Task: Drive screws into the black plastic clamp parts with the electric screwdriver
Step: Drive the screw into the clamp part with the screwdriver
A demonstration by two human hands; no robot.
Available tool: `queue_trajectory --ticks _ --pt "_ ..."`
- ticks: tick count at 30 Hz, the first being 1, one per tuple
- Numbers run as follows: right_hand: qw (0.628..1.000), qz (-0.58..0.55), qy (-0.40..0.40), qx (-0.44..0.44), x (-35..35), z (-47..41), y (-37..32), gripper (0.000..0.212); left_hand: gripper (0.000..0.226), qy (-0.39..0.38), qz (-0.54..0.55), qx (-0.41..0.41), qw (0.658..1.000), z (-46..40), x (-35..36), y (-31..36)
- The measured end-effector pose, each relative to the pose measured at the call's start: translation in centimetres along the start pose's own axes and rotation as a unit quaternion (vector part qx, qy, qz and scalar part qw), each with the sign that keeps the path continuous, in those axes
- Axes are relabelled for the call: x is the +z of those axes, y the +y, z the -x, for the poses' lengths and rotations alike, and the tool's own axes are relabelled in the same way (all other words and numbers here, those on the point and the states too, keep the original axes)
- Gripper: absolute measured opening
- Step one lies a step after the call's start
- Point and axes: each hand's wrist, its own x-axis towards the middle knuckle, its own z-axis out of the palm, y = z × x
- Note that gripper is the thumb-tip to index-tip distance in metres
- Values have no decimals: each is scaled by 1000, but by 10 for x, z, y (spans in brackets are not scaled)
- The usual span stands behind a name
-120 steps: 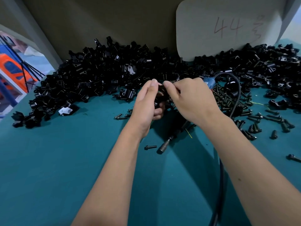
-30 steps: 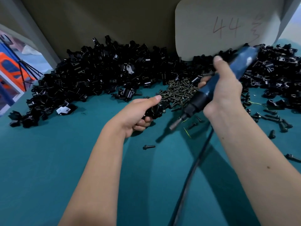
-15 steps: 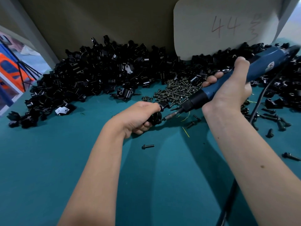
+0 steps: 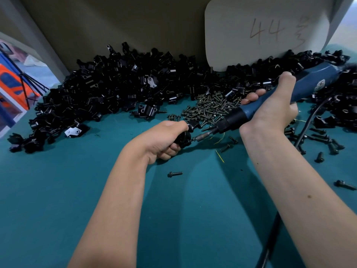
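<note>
The left hand [image 4: 166, 138] has its fingers curled tight around one black clamp part [image 4: 184, 139], down on the green table [image 4: 58, 190]. The right hand [image 4: 270, 111] grips the blue electric screwdriver [image 4: 270, 95]. Its metal tip [image 4: 201, 136] touches the clamp part. A heap of screws [image 4: 208, 108] lies just behind. A big pile of black clamp parts [image 4: 116, 89] sits farther back.

Clamp part [image 4: 185, 137] mostly hidden in left fist, screwdriver cord [image 4: 270, 242] cut off at bottom edge
</note>
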Motion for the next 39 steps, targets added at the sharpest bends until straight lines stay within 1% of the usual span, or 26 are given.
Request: queue_trajectory --ticks 8,12,15,24,29,36,39 --pt "999 -25 24 19 -4 -4 6 30 23 16 -23 13 1000 1 3 1" --pt "999 -25 30 12 -4 -6 9 26 23 23 -28 17 999 -1 3 1" --pt "999 -18 39 4 -5 -6 11 21 29 40 -52 23 998 -4 4 2" --pt "1000 -18 25 4 -5 -7 10 19 26 38 -28 -21 999 -4 2 4" --pt "999 -23 30 16 -7 -6 13 19 27 51 -67 -27 996 -3 0 5" --pt "999 -31 29 23 -7 -5 11 19 22 32 -21 -27 999 -4 -7 -1" --pt "998 -41 22 39 -7 -5 6 24 24 43 -3 -22 999 -5 -11 -4"
